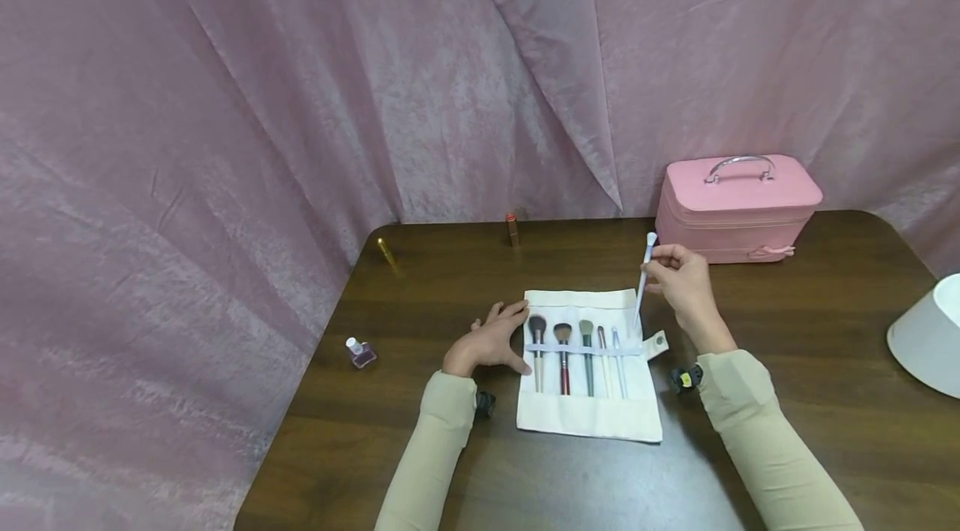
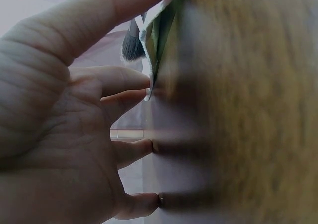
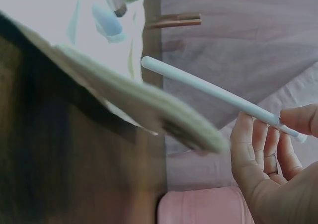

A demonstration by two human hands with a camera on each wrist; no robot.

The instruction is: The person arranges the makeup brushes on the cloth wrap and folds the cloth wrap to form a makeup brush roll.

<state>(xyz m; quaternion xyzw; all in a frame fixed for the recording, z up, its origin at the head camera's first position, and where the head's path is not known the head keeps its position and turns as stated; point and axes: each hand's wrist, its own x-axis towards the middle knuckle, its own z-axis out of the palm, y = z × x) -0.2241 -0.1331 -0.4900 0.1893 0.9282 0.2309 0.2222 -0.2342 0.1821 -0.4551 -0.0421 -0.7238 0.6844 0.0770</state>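
Note:
In the head view a white fabric brush roll (image 1: 588,417) lies spread out, with several makeup brushes tucked under its pale elastic band (image 1: 573,349). My right hand (image 1: 684,285) pinches a slim white makeup brush (image 3: 213,91) between thumb and fingers above the roll's upper right corner. That brush stands nearly upright, bristle end up, its handle end pointing down at the roll. Along the roll's left edge my left hand (image 1: 491,341) has its fingers spread, thumb and a finger touching the fabric. The left wrist view shows its other fingertips (image 2: 144,204) on the tabletop.
A pink vanity case (image 1: 742,210) stands at the back right, behind my right hand. A lipstick (image 1: 512,229) and a gold tube (image 1: 386,252) are along the back. Nail polish (image 1: 362,354) lies left; a white lampshade (image 1: 930,339) is far right.

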